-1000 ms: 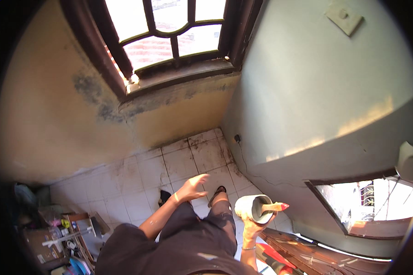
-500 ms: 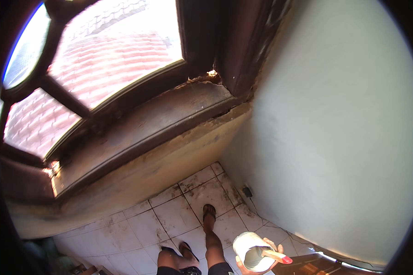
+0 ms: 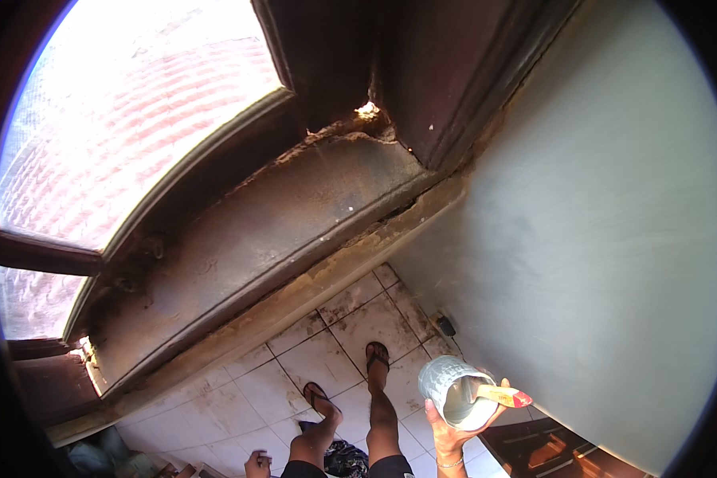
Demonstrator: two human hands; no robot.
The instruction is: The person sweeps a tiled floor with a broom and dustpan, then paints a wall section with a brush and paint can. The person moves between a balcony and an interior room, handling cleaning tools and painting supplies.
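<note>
My right hand (image 3: 450, 436), a bracelet at its wrist, grips a pale, paint-streaked cylindrical pot (image 3: 444, 376) at the lower right. The thumb is on the pot's left side and fingertips show on its right. A paintbrush (image 3: 502, 395) leans in the pot, its light wooden handle with a red end sticking out over the rim. Greyish paint seems to lie inside. At the lower edge my left hand (image 3: 257, 464) shows only in part, beside my leg. Its fingers are curled, and I see nothing in them.
A dark wooden window frame (image 3: 199, 167) with a worn, crumbling sill (image 3: 263, 211) fills the upper left. The pale wall (image 3: 597, 207) rises on the right. A small black device (image 3: 444, 324) sits at its foot. Brown wooden furniture (image 3: 546, 446) stands lower right on the stained tile floor (image 3: 358, 319).
The pot and brush in my right hand have shifted up and slightly right in view. My left hand has come into sight at the lower edge. The view has tilted and neared the sill.
</note>
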